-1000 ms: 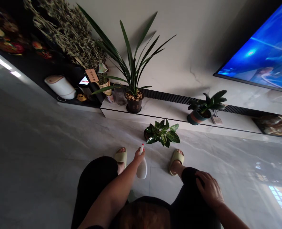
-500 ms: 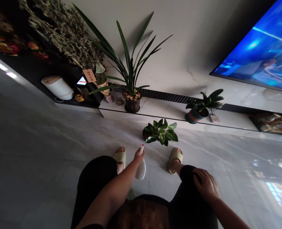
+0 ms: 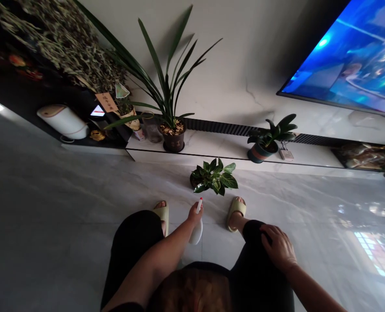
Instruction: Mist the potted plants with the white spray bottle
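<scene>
Your left hand (image 3: pixel 195 215) sits just below the middle of the frame, fingers wrapped around the neck of a white plastic spray bottle with a red-tipped nozzle (image 3: pixel 197 227). The nozzle points up the frame toward a small potted plant with glossy, pale-veined green leaves (image 3: pixel 214 178), which stands on the pale marbled floor tiles (image 3: pixel 65 208) just above the bottle, near it but not touching. The bottle's rounded body hangs below your hand, between your two feet in pale yellow-green slide sandals (image 3: pixel 234 211).

Your right hand (image 3: pixel 278 248) lies lower right of centre, palm down and fingers spread loosely over your dark-trousered right knee (image 3: pixel 256 236), holding nothing.

Across the middle of the frame runs a long, low white ledge with a dark edge line (image 3: pixel 218 149). On it, above and left of the floor plant, stands a dark brown pot with long, arching, strap-like green leaves (image 3: pixel 171 136). Further right on the ledge is a dark green pot with broad, short leaves (image 3: pixel 265 145), a small card-like object just beside it. At the upper left hangs a mass of pale dried foliage (image 3: pixel 65 52), with a white rounded bin with a tan lid (image 3: pixel 62 122) below it. A lit screen glowing blue (image 3: pixel 348 56) fills the upper right corner.
</scene>
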Tool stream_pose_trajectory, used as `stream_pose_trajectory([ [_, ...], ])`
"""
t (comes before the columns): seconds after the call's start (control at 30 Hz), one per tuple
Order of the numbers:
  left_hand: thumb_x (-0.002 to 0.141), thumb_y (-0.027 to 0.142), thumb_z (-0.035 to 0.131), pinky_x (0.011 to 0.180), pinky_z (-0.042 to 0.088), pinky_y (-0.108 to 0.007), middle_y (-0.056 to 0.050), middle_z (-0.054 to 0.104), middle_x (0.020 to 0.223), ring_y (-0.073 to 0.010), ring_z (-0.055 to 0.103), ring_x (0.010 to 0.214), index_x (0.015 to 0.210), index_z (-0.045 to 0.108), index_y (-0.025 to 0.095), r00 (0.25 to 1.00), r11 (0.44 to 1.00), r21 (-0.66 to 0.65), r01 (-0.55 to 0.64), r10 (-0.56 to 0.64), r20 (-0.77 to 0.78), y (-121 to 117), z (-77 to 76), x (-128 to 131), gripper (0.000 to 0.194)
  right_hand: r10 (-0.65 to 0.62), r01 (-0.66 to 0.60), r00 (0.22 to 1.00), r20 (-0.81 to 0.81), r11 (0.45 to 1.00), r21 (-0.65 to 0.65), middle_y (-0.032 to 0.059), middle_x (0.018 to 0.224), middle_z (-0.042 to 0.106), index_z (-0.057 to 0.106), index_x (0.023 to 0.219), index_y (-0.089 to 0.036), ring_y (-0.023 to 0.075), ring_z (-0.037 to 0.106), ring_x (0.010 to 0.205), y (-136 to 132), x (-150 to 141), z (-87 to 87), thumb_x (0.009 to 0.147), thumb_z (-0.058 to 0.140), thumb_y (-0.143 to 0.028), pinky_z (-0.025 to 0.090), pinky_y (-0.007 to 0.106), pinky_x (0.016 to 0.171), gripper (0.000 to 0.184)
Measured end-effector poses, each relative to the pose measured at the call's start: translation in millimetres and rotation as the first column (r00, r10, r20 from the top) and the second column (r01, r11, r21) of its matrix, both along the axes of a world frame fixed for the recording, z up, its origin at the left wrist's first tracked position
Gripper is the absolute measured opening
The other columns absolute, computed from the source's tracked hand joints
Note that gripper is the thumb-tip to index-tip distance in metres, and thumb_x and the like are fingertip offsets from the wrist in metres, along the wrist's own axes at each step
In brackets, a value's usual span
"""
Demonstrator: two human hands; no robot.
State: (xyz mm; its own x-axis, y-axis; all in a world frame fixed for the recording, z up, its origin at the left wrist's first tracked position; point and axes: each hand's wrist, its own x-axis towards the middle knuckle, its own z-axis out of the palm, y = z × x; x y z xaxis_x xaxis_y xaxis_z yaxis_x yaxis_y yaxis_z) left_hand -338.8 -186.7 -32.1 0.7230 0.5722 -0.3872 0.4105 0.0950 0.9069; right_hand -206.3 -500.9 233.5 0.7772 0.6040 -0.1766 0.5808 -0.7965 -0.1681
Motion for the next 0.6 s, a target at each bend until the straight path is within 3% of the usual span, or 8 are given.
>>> stream_pose_trajectory([
  [0.17, 0.094, 0.045, 0.073, 0.083, 0.056, -0.038, 0.001, 0.065, 0.077, -0.0185, 0.066, 0.078, 0.081, 0.064, 0.021, 0.999, 1.000, 0.015, -0.023, 0.023, -0.049, -3, -8.0, 13, 0.029, -0.004, 0.005, 1.000, -0.001, 1.000, 0.010, 0.0114, 0.121, 0.082, 0.080, 0.114, -0.021, 0.0319, 0.075, 0.116, -7, 0, 1.7, 0.102, 0.049, -0.039, 0.059, 0.053, 0.101, 0.038],
  [0.3, 0.086, 0.034, 0.073, 0.079, 0.054, -0.037, 0.001, 0.062, 0.070, -0.0204, 0.066, 0.074, 0.075, 0.062, 0.024, 0.998, 0.999, 0.005, -0.033, 0.033, -0.055, -7, -9.8, 17, 0.019, -0.006, 0.006, 1.000, 0.004, 1.000, 0.022, 0.0113, 0.121, 0.082, 0.080, 0.113, -0.022, 0.0306, 0.075, 0.115, -9, 0, 2.0, 0.102, 0.049, -0.039, 0.059, 0.050, 0.100, 0.037],
  [0.43, 0.081, 0.032, 0.073, 0.081, 0.056, -0.036, 0.000, 0.067, 0.076, -0.0210, 0.068, 0.078, 0.082, 0.066, 0.025, 0.999, 0.999, -0.017, -0.027, 0.027, -0.018, -12, -8.4, 18, 0.010, -0.002, 0.002, 1.000, 0.000, 1.000, 0.030, 0.0107, 0.121, 0.082, 0.080, 0.113, -0.022, 0.0305, 0.075, 0.115, -10, -1, 2.1, 0.102, 0.050, -0.039, 0.059, 0.050, 0.099, 0.036],
  [0.6, 0.079, 0.040, 0.075, 0.090, 0.057, -0.040, -0.003, 0.071, 0.088, -0.0240, 0.070, 0.090, 0.091, 0.069, 0.024, 1.000, 0.999, -0.043, -0.026, 0.027, 0.008, -13, -6.9, 17, 0.021, -0.010, 0.011, 1.000, -0.012, 0.999, 0.040, 0.0110, 0.121, 0.081, 0.079, 0.114, -0.021, 0.0314, 0.075, 0.115, -10, -1, 2.6, 0.102, 0.050, -0.038, 0.059, 0.052, 0.100, 0.036],
])
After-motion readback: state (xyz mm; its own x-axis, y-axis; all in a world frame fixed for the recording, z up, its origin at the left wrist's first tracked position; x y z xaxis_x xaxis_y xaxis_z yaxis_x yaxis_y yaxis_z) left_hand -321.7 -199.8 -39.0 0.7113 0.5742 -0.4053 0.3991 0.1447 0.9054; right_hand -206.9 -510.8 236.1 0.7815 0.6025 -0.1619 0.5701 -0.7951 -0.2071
